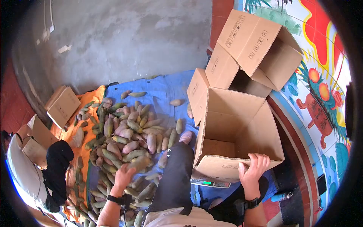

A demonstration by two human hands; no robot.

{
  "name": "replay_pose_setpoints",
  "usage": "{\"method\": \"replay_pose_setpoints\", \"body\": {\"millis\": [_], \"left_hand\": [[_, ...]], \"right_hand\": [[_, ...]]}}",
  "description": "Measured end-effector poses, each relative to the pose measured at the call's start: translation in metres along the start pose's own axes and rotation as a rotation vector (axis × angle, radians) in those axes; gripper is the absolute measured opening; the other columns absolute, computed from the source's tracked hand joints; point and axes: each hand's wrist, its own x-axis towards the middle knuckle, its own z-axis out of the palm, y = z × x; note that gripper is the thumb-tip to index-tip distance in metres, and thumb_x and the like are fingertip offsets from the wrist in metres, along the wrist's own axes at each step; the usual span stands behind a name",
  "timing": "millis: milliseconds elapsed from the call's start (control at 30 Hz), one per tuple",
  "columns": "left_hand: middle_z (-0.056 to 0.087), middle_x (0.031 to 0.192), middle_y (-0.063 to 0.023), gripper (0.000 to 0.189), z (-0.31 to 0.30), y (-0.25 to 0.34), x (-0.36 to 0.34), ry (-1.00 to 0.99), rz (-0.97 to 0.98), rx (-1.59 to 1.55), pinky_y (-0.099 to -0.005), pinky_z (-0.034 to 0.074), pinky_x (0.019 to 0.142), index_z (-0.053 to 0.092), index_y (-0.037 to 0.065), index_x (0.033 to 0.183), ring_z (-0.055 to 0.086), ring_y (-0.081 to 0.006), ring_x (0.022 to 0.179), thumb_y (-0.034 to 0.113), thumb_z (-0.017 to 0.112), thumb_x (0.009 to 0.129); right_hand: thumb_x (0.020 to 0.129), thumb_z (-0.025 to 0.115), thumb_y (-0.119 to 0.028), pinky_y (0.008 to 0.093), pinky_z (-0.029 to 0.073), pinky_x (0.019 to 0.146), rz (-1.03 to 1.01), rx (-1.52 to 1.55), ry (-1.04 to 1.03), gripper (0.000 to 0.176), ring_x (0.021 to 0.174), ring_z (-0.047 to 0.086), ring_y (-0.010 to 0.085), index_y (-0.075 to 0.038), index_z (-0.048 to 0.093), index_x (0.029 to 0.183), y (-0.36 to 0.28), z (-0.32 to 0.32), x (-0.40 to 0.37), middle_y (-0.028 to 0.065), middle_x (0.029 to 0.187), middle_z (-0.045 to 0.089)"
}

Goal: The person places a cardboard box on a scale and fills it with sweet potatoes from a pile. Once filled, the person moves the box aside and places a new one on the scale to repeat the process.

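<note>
My left hand (123, 179) is over the near side of a large heap of long green and pinkish vegetables (128, 130), whose exact kind I cannot make out. Its fingers close around one greenish vegetable (140, 163), slightly blurred. An open cardboard box (219, 167) stands in front of me to the right, and the part of its inside that shows is bare cardboard. My right hand (254, 169) grips this box's near rim. Under the box, a scale (211, 183) with a lit green display sticks out.
More open cardboard boxes (249, 41) are stacked behind, against the painted wall. Blue sheeting (162, 85) and orange sheeting (99, 94) cover the floor. At left, another person (30, 170) sits near cardboard boxes (63, 106). My bent leg (174, 178) lies between heap and box.
</note>
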Motion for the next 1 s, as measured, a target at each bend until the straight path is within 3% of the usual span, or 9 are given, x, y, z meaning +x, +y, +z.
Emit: {"method": "replay_pose_setpoints", "body": {"millis": [100, 133, 200, 300, 400, 433, 633, 900, 1000], "left_hand": [[0.066, 0.094, -0.0143, 0.053, -0.015, 0.104, -0.012, -0.053, 0.056, -0.396, -0.0298, 0.049, 0.072, 0.054, -0.003, 0.12, 0.061, -0.0182, 0.084, 0.033, 0.066, 0.083], [0.066, 0.094, -0.0143, 0.053, -0.016, 0.13, -0.019, -0.053, 0.058, -0.396, -0.0298, 0.049, 0.072, 0.054, -0.003, 0.12, 0.061, -0.0182, 0.084, 0.033, 0.066, 0.083], [0.061, 0.097, -0.0056, 0.053, -0.015, 0.169, -0.029, -0.182, 0.232, -0.73, -0.024, 0.046, 0.068, 0.048, 0.0, 0.128, 0.055, -0.0098, 0.078, 0.026, 0.065, 0.085], [0.059, 0.104, -0.0049, 0.05, -0.005, 0.21, -0.033, -0.318, 0.422, -0.888, -0.024, 0.047, 0.071, 0.046, 0.002, 0.129, 0.055, -0.0103, 0.083, 0.018, 0.066, 0.086], [0.059, 0.105, -0.0052, 0.048, 0.014, 0.24, -0.034, -0.386, 0.448, -0.979, -0.026, 0.048, 0.075, 0.048, 0.001, 0.126, 0.055, -0.0113, 0.089, 0.019, 0.067, 0.086], [0.058, 0.113, -0.0087, 0.051, 0.023, 0.244, -0.03, -0.394, 0.526, -0.845, -0.0312, 0.048, 0.082, 0.048, 0.001, 0.126, 0.055, -0.0148, 0.099, 0.024, 0.068, 0.085], [0.06, 0.105, -0.0159, 0.057, 0.049, 0.285, -0.026, -0.05, 1.171, -0.166, -0.0436, 0.042, 0.093, 0.053, 0.003, 0.12, 0.058, -0.0337, 0.098, 0.019, 0.076, 0.071], [0.061, 0.107, -0.0123, 0.042, 0.09, 0.276, -0.017, -0.022, 1.294, -0.01, -0.0495, 0.033, 0.102, 0.058, 0.007, 0.113, 0.056, -0.0278, 0.105, 0.016, 0.072, 0.074], [0.059, 0.111, -0.0128, 0.037, 0.085, 0.274, -0.02, 0.002, 1.279, -0.112, -0.0494, 0.034, 0.102, 0.059, 0.007, 0.11, 0.055, -0.0294, 0.107, 0.014, 0.069, 0.074]], "right_hand": [[0.082, 0.059, -0.043, 0.0506, 0.034, 0.091, 0.0, 0.013, 0.001, 0.044, 0.093, 0.048, 0.0318, -0.004, 0.053, 0.102, 0.001, 0.001, -0.001, 0.0132, 0.097, 0.052], [0.082, 0.059, -0.043, 0.0506, 0.034, 0.091, 0.002, 0.011, 0.0, 0.044, 0.093, 0.048, 0.0319, -0.004, 0.053, 0.102, 0.001, 0.001, -0.002, 0.0131, 0.097, 0.052], [0.082, 0.059, -0.043, 0.0506, 0.034, 0.091, 0.003, 0.009, 0.001, 0.044, 0.093, 0.048, 0.0319, -0.004, 0.053, 0.102, 0.001, 0.0, -0.002, 0.0131, 0.097, 0.052], [0.082, 0.06, -0.043, 0.0508, 0.034, 0.091, 0.007, 0.029, 0.003, 0.044, 0.093, 0.048, 0.0321, -0.004, 0.053, 0.102, 0.0, 0.0, -0.002, 0.0132, 0.097, 0.052], [0.082, 0.06, -0.043, 0.0509, 0.034, 0.091, 0.007, 0.026, 0.008, 0.045, 0.092, 0.048, 0.0324, -0.003, 0.053, 0.102, 0.0, -0.002, -0.002, 0.0134, 0.097, 0.052], [0.083, 0.058, -0.041, 0.0499, 0.034, 0.089, -0.008, 0.021, 0.014, 0.042, 0.091, 0.048, 0.0326, -0.004, 0.053, 0.101, 0.001, -0.002, -0.002, 0.0142, 0.096, 0.052], [0.083, 0.058, -0.041, 0.05, 0.035, 0.088, -0.011, 0.029, 0.006, 0.042, 0.09, 0.048, 0.033, -0.003, 0.052, 0.101, 0.0, -0.003, -0.003, 0.0145, 0.096, 0.052], [0.081, 0.061, -0.041, 0.0507, 0.035, 0.089, -0.015, 0.034, 0.0, 0.044, 0.091, 0.048, 0.0327, -0.004, 0.053, 0.101, 0.0, -0.002, -0.004, 0.0137, 0.096, 0.052], [0.08, 0.062, -0.041, 0.0504, 0.035, 0.089, -0.007, 0.017, -0.013, 0.044, 0.09, 0.048, 0.0321, -0.004, 0.053, 0.101, 0.0, -0.002, -0.002, 0.0135, 0.095, 0.052]]}}
